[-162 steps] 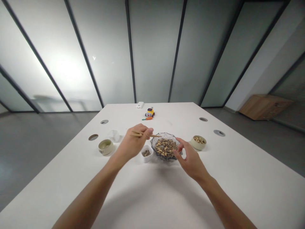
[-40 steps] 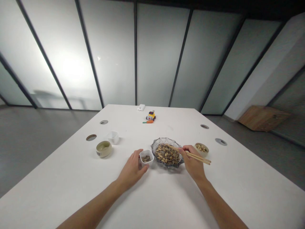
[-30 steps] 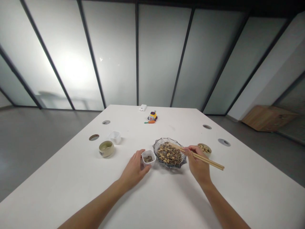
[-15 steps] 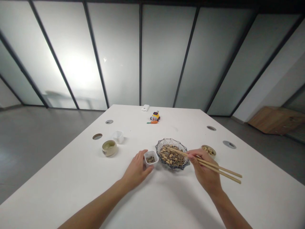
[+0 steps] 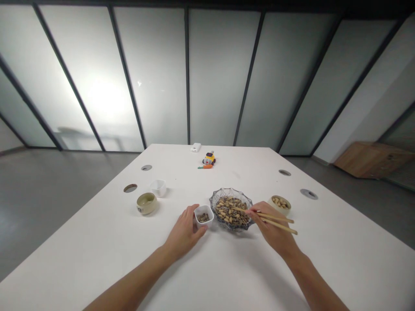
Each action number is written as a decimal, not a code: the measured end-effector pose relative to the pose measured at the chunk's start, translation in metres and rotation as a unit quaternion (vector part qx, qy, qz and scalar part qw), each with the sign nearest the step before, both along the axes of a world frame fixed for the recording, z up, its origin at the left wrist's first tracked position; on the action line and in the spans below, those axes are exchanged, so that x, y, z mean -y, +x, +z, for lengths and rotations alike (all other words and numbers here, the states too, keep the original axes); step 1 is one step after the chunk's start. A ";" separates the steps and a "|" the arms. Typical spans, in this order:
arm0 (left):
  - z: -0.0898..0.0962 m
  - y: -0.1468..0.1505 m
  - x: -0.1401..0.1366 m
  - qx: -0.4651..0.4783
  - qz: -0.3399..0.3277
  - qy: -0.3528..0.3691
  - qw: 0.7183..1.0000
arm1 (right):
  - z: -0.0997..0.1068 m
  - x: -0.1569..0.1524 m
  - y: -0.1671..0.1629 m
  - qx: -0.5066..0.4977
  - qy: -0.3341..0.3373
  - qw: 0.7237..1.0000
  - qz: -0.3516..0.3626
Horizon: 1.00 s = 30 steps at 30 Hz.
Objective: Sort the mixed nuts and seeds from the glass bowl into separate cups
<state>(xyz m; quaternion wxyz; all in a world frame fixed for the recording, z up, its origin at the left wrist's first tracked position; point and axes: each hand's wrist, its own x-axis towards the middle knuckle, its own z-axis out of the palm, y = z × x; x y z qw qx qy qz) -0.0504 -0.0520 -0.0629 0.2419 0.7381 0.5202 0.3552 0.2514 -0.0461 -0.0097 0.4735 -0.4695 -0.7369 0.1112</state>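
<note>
My left hand (image 5: 184, 229) is closed around the near left side of a small white square cup (image 5: 210, 223), which stands on the table with some dark striped seeds (image 5: 203, 217) in it. Just right of the cup is a scalloped glass bowl (image 5: 218, 219) filled with mixed striped seeds and paler nuts (image 5: 231, 209). My right hand (image 5: 270, 226) grips a pair of wooden chopsticks (image 5: 278, 223), their tips down at the contents of the glass bowl. Whether the tips pinch a seed is too small to tell. Behind my right hand stands a small bowl (image 5: 285, 211) of pale nuts.
On the left of the white table (image 5: 113, 250) stand a greenish ceramic bowl (image 5: 146, 209) and another white cup (image 5: 158, 188). Farther back are a yellow toy car (image 5: 209, 159), a toy carrot (image 5: 206, 166) and a white device (image 5: 196, 147). Round holes (image 5: 130, 188) pierce the tabletop near both sides.
The chopsticks have swung, so their back ends now point less far right, while their tips stay in the glass bowl. The nut bowl shows more. My left hand keeps its hold on the cup.
</note>
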 end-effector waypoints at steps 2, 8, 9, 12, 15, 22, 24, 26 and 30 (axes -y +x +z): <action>0.000 0.000 0.000 0.001 -0.003 0.000 1.000 | 0.000 -0.001 0.002 0.003 0.011 1.000 0.004; 0.000 -0.001 0.000 -0.001 -0.009 -0.012 1.000 | -0.001 -0.001 0.008 0.000 0.054 0.998 -0.038; 0.001 -0.001 0.000 -0.001 -0.009 -0.012 1.000 | -0.001 -0.001 0.008 -0.003 0.061 0.997 -0.045; 0.001 0.000 0.001 -0.001 -0.008 -0.011 1.000 | -0.001 0.002 0.007 -0.021 0.083 0.994 -0.065; 0.002 0.001 0.001 -0.003 -0.007 -0.010 1.000 | -0.002 0.007 0.000 -0.057 0.098 0.990 -0.081; 0.002 0.003 0.000 -0.016 -0.004 -0.012 1.000 | -0.002 0.026 -0.042 -0.121 0.136 0.983 0.028; 0.001 0.003 0.000 -0.017 -0.004 -0.013 1.000 | 0.000 0.029 -0.047 -0.106 0.145 0.982 0.060; 0.001 0.003 0.000 -0.017 -0.004 -0.013 1.000 | 0.002 0.028 -0.044 -0.098 0.165 0.980 0.051; 0.002 0.003 0.001 -0.008 -0.004 -0.011 1.000 | 0.005 0.017 -0.018 -0.041 0.192 0.980 -0.038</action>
